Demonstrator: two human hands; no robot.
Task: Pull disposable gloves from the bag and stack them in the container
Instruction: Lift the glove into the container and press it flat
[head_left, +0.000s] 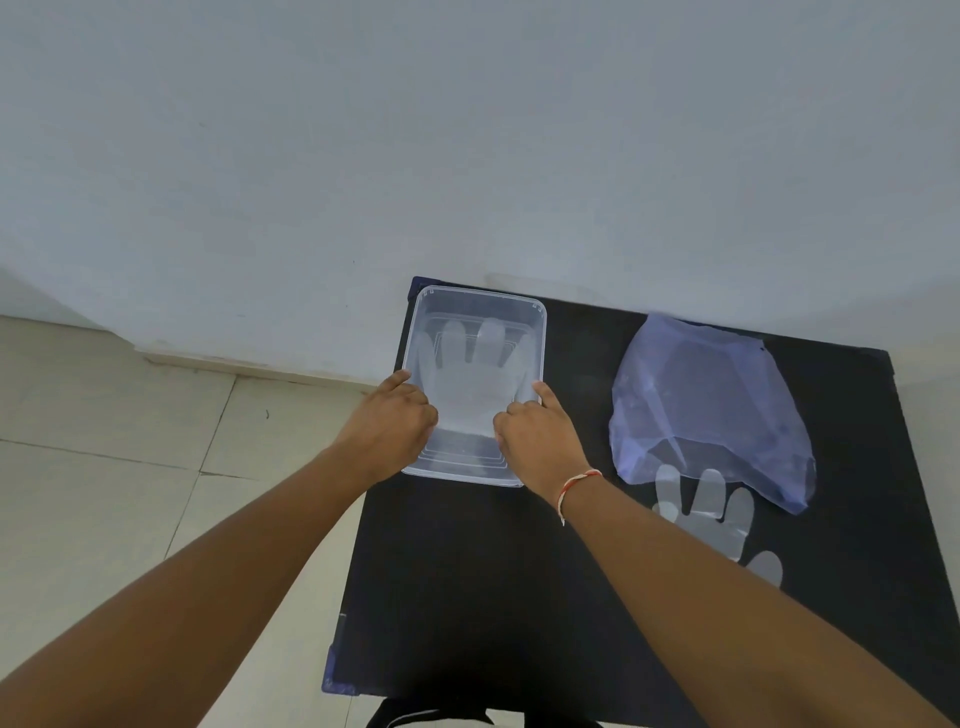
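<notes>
- Head view, progress: gloves are lying flat in the clear plastic container (415, 364), at least one with its fingers spread toward the far wall; how many are stacked there I cannot tell. The task looks partly done, since another translucent glove (711, 514) is sticking out of the mouth of the pale blue plastic bag (706, 400), and more may be inside.
- Head view, hands: the left hand (392, 421) and the right hand (540, 431) are curling over the container's two long rims, fingertips pressing down on the glove's cuff area; neither looks to be pinching anything.
- Head view, places: the container is sitting at the far left corner of the black tabletop (467, 597); the bag is lying toward the far right edge.
- Head view, looks: the glove is thin, filmy and cloudy-clear.
</notes>
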